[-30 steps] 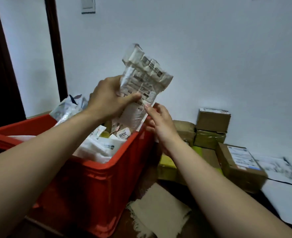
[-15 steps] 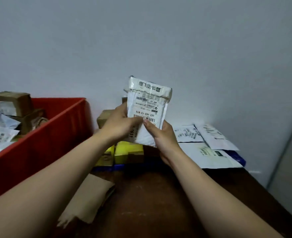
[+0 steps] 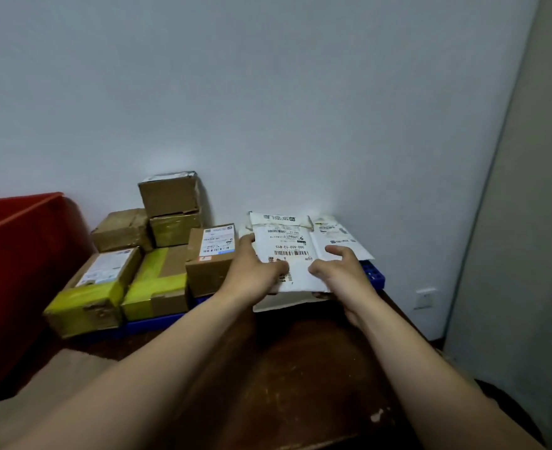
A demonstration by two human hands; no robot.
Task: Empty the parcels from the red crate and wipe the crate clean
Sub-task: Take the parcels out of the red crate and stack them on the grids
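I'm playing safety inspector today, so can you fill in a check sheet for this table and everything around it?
Surface: dark wooden table, scuffed.
Job's things: red crate at the left edge; white parcel lying on a pile of white mailers; tan cloth at the near left.
Clutter: cardboard boxes, some with yellow tape, stacked on a blue tray beside the crate.
Hands: left hand holds the parcel's left side, thumb on top; right hand has spread fingers, thumb touching the parcel.
Cables: nothing seen.
Surroundings: white wall, a wall socket low on the right, a beige panel at far right.
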